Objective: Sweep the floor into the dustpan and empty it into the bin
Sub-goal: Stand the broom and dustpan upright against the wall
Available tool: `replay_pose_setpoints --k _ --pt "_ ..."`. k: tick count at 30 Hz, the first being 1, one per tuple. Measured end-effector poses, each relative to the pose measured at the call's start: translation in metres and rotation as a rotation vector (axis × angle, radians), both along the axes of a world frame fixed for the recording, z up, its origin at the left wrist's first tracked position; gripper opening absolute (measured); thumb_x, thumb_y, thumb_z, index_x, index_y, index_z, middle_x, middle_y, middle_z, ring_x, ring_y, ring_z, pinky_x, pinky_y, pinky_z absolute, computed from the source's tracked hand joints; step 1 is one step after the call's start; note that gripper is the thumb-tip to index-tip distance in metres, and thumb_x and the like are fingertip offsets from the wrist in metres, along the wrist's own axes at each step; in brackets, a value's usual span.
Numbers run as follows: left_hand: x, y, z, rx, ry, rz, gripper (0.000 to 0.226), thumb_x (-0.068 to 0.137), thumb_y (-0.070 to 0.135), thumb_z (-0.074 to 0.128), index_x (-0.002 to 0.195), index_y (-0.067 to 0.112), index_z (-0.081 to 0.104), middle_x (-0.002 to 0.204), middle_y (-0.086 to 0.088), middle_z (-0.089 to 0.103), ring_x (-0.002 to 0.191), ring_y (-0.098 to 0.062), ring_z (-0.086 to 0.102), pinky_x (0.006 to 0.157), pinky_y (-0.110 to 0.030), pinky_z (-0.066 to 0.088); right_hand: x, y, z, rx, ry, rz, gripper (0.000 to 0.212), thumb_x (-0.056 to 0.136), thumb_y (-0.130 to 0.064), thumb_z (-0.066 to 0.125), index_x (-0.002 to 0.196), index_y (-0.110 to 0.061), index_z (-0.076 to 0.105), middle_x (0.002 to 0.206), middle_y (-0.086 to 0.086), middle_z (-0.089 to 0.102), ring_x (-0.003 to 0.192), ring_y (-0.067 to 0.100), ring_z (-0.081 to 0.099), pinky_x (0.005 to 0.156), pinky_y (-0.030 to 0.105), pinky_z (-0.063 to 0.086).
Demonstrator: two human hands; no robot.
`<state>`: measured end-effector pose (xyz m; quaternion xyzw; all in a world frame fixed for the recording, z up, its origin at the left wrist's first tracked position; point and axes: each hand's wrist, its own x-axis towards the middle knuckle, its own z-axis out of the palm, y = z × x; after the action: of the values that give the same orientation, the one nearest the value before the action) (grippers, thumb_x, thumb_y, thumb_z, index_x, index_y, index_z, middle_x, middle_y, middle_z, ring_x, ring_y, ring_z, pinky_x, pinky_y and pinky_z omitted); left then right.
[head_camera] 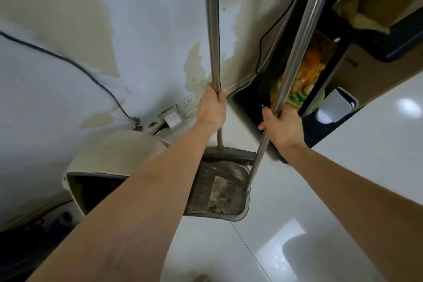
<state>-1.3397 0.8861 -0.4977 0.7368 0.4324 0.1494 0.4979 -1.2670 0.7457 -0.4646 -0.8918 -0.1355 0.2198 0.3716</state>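
Two metal poles rise from the floor, one in each of the hands. The left hand (211, 107) is curled round the broom handle (212, 30); the right hand (280, 126) is wrapped round the dustpan handle (304, 36). The dustpan (219, 192) sits on the glossy white floor (297, 247) between the forearms, debris lying in its ribbed tray, with the broom head (229, 154) at its far edge. The cream bin (109, 160) stands just left of the pan, mouth open.

Both poles look stiff, smooth and light, so a mid-shaft hold as now should steer them well; the loaded pan probably wants lifting level, since scraps could slide off its open lip.

A wall socket (180, 110) with a white plug (171, 121) sits near the bin, a dark cable (68, 59) trails down the peeling wall, and black shelving (320, 80) with cardboard boxes (370, 71) crowds the right.
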Motion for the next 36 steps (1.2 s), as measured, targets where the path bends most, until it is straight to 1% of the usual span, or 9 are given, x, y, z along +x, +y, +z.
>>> replay_pose_setpoints --k 3,7,15,20,23,27,31,33,36 --pt "-0.007 -0.008 0.058 0.012 0.016 -0.029 0.022 0.104 0.03 0.037 0.106 0.009 0.044 0.096 -0.008 0.059 0.086 -0.021 0.056 0.074 -0.032 0.044 -0.003 -0.002 0.051 -0.041 0.03 0.075 0.037 0.097 -0.036 0.05 0.095 -0.003 0.068 0.06 -0.005 0.061 0.053 0.007 0.055 0.054 0.025 0.045" --pt "-0.021 -0.024 0.148 -0.05 0.044 -0.06 0.029 0.104 0.032 0.037 0.11 0.005 0.045 0.098 -0.011 0.058 0.09 -0.023 0.056 0.079 -0.035 0.046 -0.012 -0.01 0.129 -0.062 0.084 0.076 0.034 0.096 -0.033 0.052 0.099 -0.004 0.068 0.07 -0.001 0.066 0.047 0.004 0.055 0.047 0.018 0.04" --pt "-0.069 -0.072 0.321 -0.091 0.019 -0.114 0.031 0.101 0.043 0.039 0.104 0.014 0.048 0.093 -0.003 0.064 0.077 -0.008 0.056 0.062 -0.021 0.039 -0.046 -0.041 0.309 -0.088 0.06 0.259 0.04 0.094 -0.04 0.054 0.076 -0.011 0.074 0.07 -0.005 0.067 0.061 0.007 0.057 0.07 0.027 0.046" --pt "-0.095 -0.094 0.417 -0.054 0.013 -0.215 0.039 0.102 0.045 0.035 0.094 0.012 0.055 0.08 0.003 0.059 0.079 -0.015 0.058 0.065 -0.025 0.039 -0.091 -0.079 0.369 -0.093 0.05 0.368 0.042 0.094 -0.042 0.055 0.073 -0.009 0.071 0.053 -0.011 0.06 0.055 0.011 0.058 0.06 0.024 0.047" --pt "-0.112 -0.102 0.445 -0.001 -0.018 -0.266 0.032 0.103 0.037 0.038 0.097 0.011 0.057 0.083 0.005 0.059 0.076 -0.008 0.055 0.065 -0.017 0.038 -0.109 -0.09 0.384 0.117 0.17 0.297 0.032 0.095 -0.029 0.056 0.081 -0.002 0.069 0.068 -0.008 0.066 0.068 0.013 0.061 0.072 0.026 0.048" --pt "-0.142 -0.107 0.453 -0.015 -0.071 -0.269 0.016 0.104 0.029 0.041 0.091 0.021 0.045 0.09 -0.008 0.067 0.065 -0.009 0.053 0.057 -0.015 0.04 -0.125 -0.104 0.415 0.261 0.165 0.307 0.035 0.096 -0.028 0.054 0.076 0.001 0.058 0.059 0.005 0.048 0.053 0.016 0.045 0.059 0.029 0.04" --pt "-0.162 -0.104 0.458 -0.047 -0.111 -0.221 0.024 0.103 0.039 0.037 0.09 0.022 0.049 0.095 -0.007 0.07 0.085 -0.017 0.062 0.081 -0.032 0.049 -0.129 -0.103 0.445 0.467 0.163 0.241 0.034 0.094 -0.026 0.057 0.075 0.002 0.052 0.053 0.005 0.039 0.048 0.017 0.039 0.06 0.037 0.041" --pt "-0.167 -0.1 0.469 -0.006 -0.177 -0.165 0.027 0.103 0.038 0.038 0.094 0.018 0.053 0.094 0.001 0.069 0.095 -0.013 0.064 0.089 -0.032 0.048 -0.131 -0.101 0.46 0.513 0.048 0.251 0.027 0.094 -0.023 0.057 0.077 -0.003 0.054 0.057 0.005 0.044 0.048 0.012 0.044 0.06 0.031 0.045" --pt "-0.171 -0.097 0.495 0.056 -0.222 -0.162 0.016 0.104 0.026 0.04 0.101 0.013 0.049 0.091 0.008 0.068 0.095 -0.006 0.065 0.089 -0.026 0.048 -0.136 -0.094 0.473 0.679 0.005 0.273 0.015 0.093 -0.01 0.059 0.105 -0.002 0.056 0.073 0.004 0.051 0.046 -0.002 0.051 0.051 0.01 0.041"
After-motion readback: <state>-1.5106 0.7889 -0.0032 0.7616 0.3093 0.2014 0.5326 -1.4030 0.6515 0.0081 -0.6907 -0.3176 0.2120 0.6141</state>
